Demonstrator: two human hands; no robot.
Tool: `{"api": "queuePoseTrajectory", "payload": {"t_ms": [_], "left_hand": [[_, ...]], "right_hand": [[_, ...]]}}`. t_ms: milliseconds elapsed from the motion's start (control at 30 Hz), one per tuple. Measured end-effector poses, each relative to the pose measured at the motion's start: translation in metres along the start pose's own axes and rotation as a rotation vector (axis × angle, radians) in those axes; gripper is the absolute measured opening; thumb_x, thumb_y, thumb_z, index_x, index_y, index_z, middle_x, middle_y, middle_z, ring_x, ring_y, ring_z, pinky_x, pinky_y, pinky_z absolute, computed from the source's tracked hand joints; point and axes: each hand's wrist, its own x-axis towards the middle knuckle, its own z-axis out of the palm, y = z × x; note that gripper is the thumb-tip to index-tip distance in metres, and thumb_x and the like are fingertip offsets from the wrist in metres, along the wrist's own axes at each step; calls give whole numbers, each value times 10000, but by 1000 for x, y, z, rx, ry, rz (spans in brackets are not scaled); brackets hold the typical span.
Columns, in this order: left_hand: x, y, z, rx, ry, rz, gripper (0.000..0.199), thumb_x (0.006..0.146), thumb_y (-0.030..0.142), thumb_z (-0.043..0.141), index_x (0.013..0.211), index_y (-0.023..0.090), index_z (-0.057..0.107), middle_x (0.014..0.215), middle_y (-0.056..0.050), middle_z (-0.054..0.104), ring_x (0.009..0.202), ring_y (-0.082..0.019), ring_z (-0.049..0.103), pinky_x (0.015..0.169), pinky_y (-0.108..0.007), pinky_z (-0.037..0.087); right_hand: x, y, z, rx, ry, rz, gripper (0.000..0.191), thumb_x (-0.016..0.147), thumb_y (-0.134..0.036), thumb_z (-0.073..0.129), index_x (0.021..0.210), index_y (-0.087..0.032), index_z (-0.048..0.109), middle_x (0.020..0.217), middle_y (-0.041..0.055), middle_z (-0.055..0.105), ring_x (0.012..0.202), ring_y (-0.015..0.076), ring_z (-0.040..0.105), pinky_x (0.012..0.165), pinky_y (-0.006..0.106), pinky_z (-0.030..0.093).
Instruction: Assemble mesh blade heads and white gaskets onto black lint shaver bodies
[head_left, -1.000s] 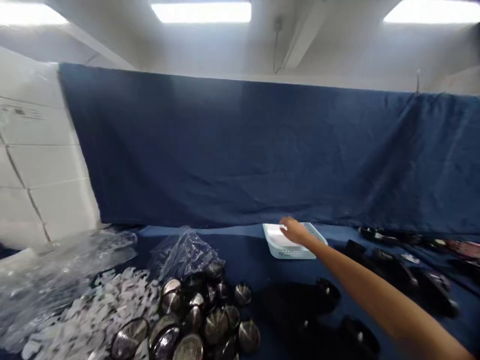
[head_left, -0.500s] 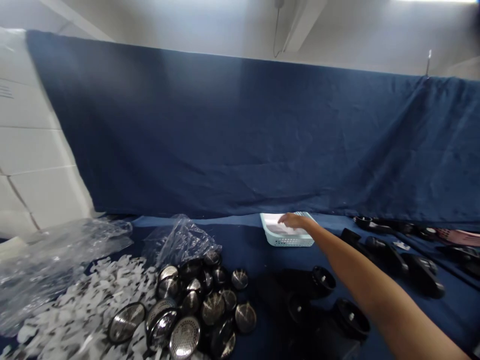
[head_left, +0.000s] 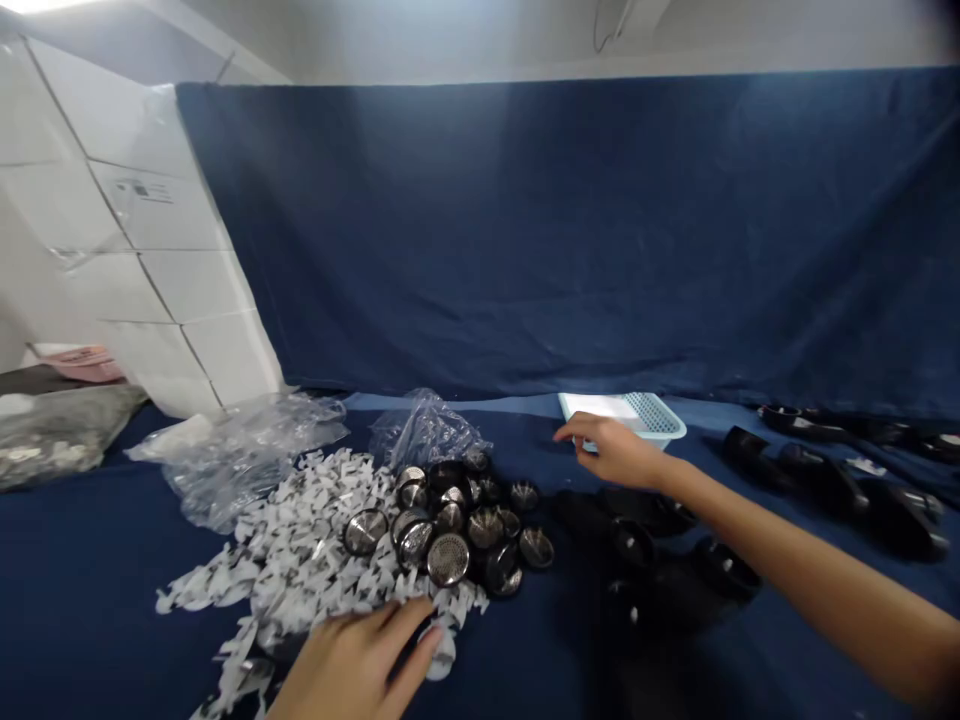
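Observation:
My left hand (head_left: 360,660) is over the near edge of a heap of small white plastic pieces (head_left: 315,530), fingers apart, with nothing seen in it. To the right of that heap lies a pile of round black-rimmed metal discs (head_left: 448,558), some perforated. My right hand (head_left: 611,447) hovers just in front of a light blue basket (head_left: 664,425), which has a white sheet (head_left: 600,405) in it. Its fingers are bent and parted, and nothing shows between them. Black parts with round openings (head_left: 724,570) lie below my right forearm.
Clear plastic bags (head_left: 247,450) lie behind the white pieces. More black parts (head_left: 825,485) are at the right. White boxes (head_left: 191,270) stand at the left, near a pink basket (head_left: 86,364). A blue cloth (head_left: 570,240) hangs behind the table.
My right hand has come out of the light blue basket towards me. My left hand has entered at the bottom, over the white pieces. The view has turned to the left.

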Motion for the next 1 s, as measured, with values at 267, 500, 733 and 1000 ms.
{"api": "queuePoseTrajectory", "payload": {"t_ms": [267, 500, 733, 1000], "left_hand": [[66, 16, 8, 165, -110, -85, 506, 840, 356, 637, 1319, 212, 559, 1341, -102, 582, 1200, -372, 507, 963, -537, 428], [64, 7, 12, 99, -22, -34, 343, 849, 259, 619, 1189, 212, 629, 1119, -69, 687, 1118, -313, 538, 1002, -529, 340], [59, -1, 20, 69, 69, 18, 299, 848, 188, 581, 1139, 226, 632, 1082, -57, 677, 1020, -284, 590, 889, -445, 417], [60, -4, 29, 62, 114, -15, 291, 831, 195, 585, 1113, 234, 644, 1052, -51, 690, 990, -279, 629, 837, -409, 479]], "right_hand": [[-32, -47, 12, 64, 101, -40, 613, 725, 69, 407, 1234, -240, 551, 1097, 71, 535, 905, 176, 587, 834, 332, 509], [-94, -52, 6, 127, 162, 83, 533, 780, 0, 403, 1202, -289, 552, 1090, 53, 533, 764, 155, 580, 693, 305, 517], [-162, -37, 35, 116, 602, 279, 292, 835, -109, 455, 1043, -258, 596, 935, 45, 564, 800, 200, 572, 710, 342, 498], [-194, -37, 72, 98, 668, 332, 195, 906, -169, 481, 1048, -257, 582, 1040, 62, 553, 941, 224, 574, 811, 389, 475]]}}
